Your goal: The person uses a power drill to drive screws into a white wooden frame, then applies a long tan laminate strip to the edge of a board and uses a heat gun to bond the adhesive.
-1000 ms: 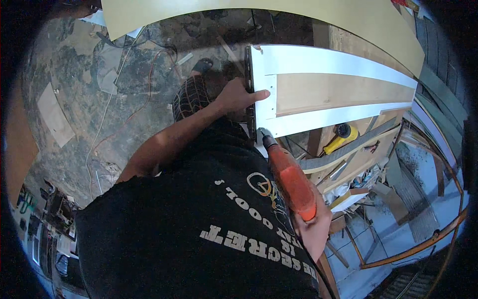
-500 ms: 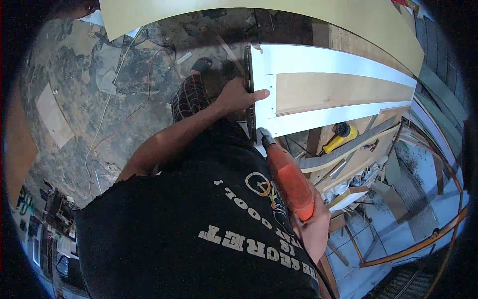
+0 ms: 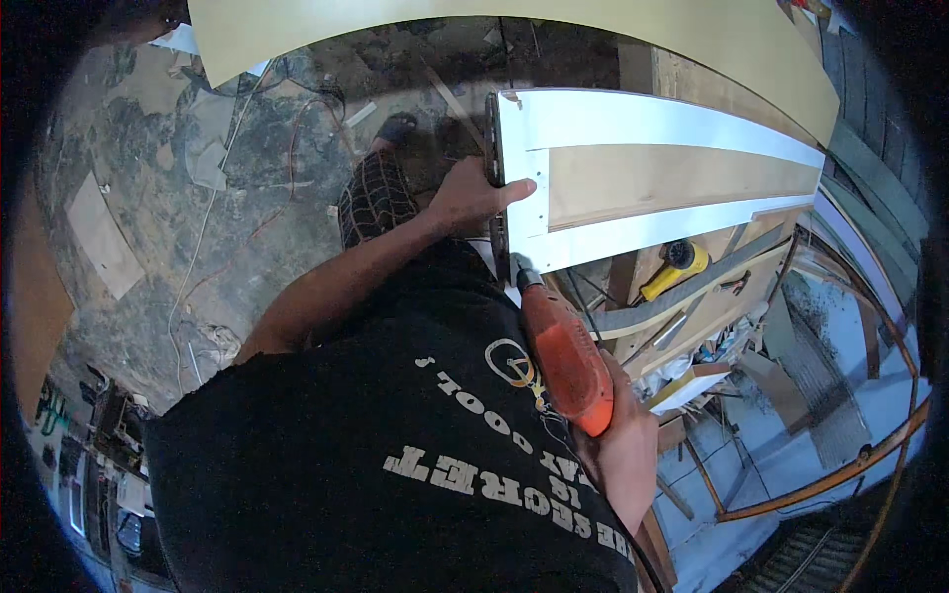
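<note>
A long white frame panel [image 3: 593, 121] with a bare wooden middle stretches away to the right. My left hand [image 3: 473, 201] grips its left end, thumb lying on the white face and the fingers hidden behind the dark edge. In my right hand [image 3: 625, 450] is an orange power drill [image 3: 566, 361], held by its rear handle, which the body of the tool partly covers. The drill's metal chuck [image 3: 525, 271] meets the panel's near left corner; its very tip is too small to make out. Small dark holes dot the white end strip near my thumb.
A yellow-and-black tool [image 3: 676, 269] lies on the wooden bench [image 3: 727, 306] beyond the drill. A large pale sheet [image 3: 514, 12] arches across the far side. Cords [image 3: 205, 222] and a board piece [image 3: 102, 237] lie on the stained floor at left. Offcuts [image 3: 781, 395] clutter the right.
The drill's rear has shifted slightly left with my right hand, while its tip stays at the panel's corner. My left hand and the panel hold their place.
</note>
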The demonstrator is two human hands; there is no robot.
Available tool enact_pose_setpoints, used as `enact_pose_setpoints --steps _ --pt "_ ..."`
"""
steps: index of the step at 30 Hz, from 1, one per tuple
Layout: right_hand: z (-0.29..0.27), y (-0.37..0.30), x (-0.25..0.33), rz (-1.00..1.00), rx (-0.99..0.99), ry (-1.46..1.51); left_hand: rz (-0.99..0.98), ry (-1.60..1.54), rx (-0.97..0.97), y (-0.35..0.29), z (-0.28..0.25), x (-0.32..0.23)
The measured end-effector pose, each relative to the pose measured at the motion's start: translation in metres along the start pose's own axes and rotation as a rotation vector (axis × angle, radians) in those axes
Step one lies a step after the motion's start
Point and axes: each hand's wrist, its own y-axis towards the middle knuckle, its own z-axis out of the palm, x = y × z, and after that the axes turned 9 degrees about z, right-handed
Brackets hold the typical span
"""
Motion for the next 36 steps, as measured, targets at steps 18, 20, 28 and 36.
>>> enact_pose_setpoints --steps 18,20,28,36 --pt "-0.008 0.005 0.051 0.041 0.012 -0.136 -0.028 0.017 0.072 0.005 -0.006 -0.006" --pt "-0.009 0.003 0.053 0.046 0.005 -0.141 -0.061 0.005 0.111 0.006 -0.008 -0.012" --pt "-0.006 0.008 0.051 0.013 0.001 -0.150 0.015 -0.031 0.064 0.007 0.003 0.014" --pt "-0.005 0.012 0.051 0.026 -0.012 -0.111 0.076 -0.067 0.040 0.008 0.002 0.015"
